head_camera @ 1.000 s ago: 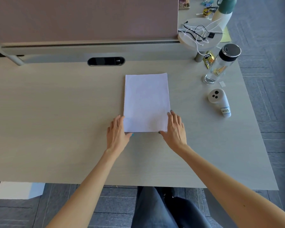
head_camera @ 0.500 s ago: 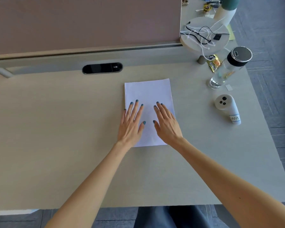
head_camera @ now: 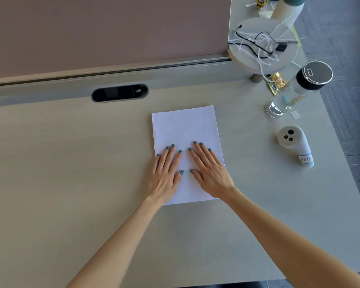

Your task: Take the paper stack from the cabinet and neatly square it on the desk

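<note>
Now I have both hands flat on the paper stack point(head_camera: 185, 129), which lies on the tabletop point(head_camera: 71, 173) a little right of centre, below the dark cable slot point(head_camera: 120, 93) and well apart from the bottle point(head_camera: 295, 90) and the white labelled device point(head_camera: 294, 144) on the right. My left hand point(head_camera: 166, 173) covers the lower left part of the sheet, its wrist overhanging the near left corner; my right hand point(head_camera: 208, 171) covers the lower right, and the thumbs nearly meet in the middle. Fingers are spread and pressing down, gripping nothing.

I judge this to be the final smoothing. From here the stack looks tidy, with no stray edges that I can make out, though it sits slightly rotated against the tabletop's edge. To finish well I would keep the pressure light and even, so the top sheets do not slide over those beneath, then lift both palms straight up rather than dragging them off.
</note>
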Tool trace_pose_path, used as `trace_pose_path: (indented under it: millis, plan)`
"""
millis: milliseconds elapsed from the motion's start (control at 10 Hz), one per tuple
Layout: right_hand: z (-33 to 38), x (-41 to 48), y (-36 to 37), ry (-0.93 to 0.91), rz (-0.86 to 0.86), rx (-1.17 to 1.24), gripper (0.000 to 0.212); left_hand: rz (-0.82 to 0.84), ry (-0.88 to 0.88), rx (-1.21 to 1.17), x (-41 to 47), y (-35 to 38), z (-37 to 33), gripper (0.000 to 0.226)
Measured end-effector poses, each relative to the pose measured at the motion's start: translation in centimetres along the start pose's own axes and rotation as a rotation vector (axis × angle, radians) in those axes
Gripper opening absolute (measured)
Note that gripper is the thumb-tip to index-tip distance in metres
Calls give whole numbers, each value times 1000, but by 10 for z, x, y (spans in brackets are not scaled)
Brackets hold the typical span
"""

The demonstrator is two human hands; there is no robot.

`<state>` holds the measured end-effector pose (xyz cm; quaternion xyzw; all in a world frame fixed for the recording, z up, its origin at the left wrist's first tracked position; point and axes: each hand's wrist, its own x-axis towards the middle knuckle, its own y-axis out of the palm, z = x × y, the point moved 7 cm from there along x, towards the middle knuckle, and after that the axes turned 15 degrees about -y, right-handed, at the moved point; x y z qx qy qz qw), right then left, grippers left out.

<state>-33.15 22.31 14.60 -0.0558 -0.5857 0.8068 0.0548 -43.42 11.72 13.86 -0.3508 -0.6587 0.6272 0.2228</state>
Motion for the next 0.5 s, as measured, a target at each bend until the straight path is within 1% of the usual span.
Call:
trace_pose_path:
  millis: [200, 300, 500]
  plan:
    - [-2, -3, 3, 5, -52, -23, 58, -52, 17, 30, -2, -1, -3, 59]
    - [-3, -2, 5, 8, -57, -26, 58, -52, 9, 27, 1, 1, -2, 59]
    - [2, -1, 0, 15, -9, -46, 58, -34, 12, 72, 1, -2, -3, 58]
